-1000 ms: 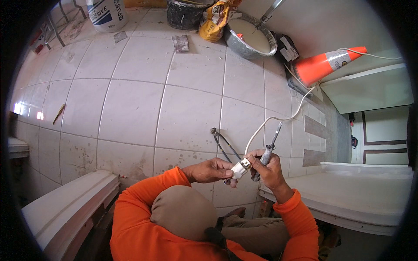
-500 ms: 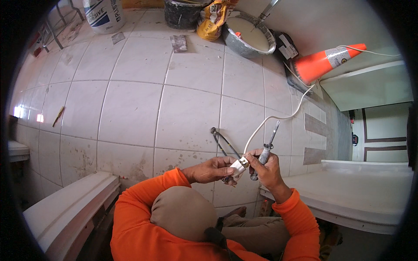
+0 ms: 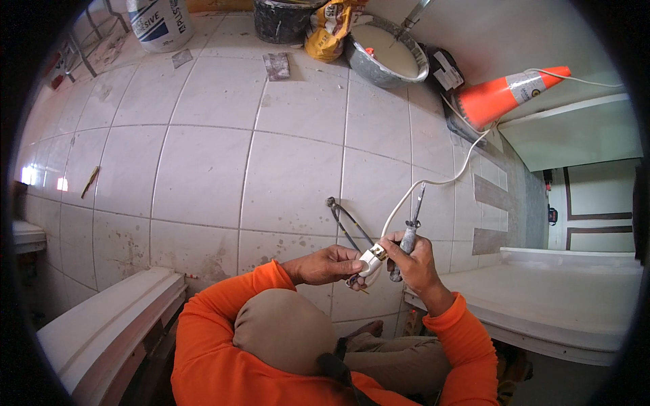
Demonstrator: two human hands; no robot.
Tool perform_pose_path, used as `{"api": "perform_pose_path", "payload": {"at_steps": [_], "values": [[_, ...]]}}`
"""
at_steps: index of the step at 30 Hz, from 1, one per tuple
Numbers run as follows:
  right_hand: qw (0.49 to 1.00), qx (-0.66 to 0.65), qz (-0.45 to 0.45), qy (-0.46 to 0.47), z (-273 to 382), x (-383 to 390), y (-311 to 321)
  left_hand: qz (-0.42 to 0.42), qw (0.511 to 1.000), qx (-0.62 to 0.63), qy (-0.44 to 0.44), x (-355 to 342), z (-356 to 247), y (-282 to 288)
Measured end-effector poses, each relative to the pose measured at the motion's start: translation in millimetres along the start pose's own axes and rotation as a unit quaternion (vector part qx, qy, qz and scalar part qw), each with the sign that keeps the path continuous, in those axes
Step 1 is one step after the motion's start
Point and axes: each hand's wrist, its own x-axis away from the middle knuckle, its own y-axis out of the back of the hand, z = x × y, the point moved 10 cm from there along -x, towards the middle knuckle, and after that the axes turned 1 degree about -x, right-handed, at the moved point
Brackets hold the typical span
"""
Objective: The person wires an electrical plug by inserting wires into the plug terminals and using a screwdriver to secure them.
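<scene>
My left hand [image 3: 326, 266] is closed on a small white electrical plug [image 3: 369, 262], pinching it between thumb and fingers. Brass-coloured metal shows at the end where a white cord [image 3: 399, 206] meets it. My right hand [image 3: 414, 265] holds a screwdriver [image 3: 410, 235] with a grey, smeared handle, its shaft pointing up and away from me. The thumb and a finger of that hand also touch the corded end of the plug. Just beyond my hands, a pair of pincers [image 3: 349, 222] with dark handles lies on the tiles, partly hidden behind the plug.
The cord runs right to an orange traffic cone [image 3: 508, 98] lying on its side. Farther off stand a basin [image 3: 387, 80] of whitish liquid, a yellow bag [image 3: 328, 40], a black bucket [image 3: 279, 24] and a white pail [image 3: 160, 30]. White panels [image 3: 115, 318] flank me.
The screwdriver has shifted slightly left in my right hand and stands a little more upright. My left hand stays on the plug almost unchanged.
</scene>
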Motion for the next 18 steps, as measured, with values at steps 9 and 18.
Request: {"api": "perform_pose_path", "payload": {"at_steps": [9, 18], "values": [[0.999, 0.012, 0.013, -0.032, -3.2, 0.1, 0.1, -0.093, 0.972, -0.214, 0.019, 1.1, -18.7, 2.4], [0.999, 0.014, 0.023, -0.040, -9.9, -2.7, 0.3, -0.139, 0.955, -0.262, 0.018, 2.1, -24.2, 5.7]]}}
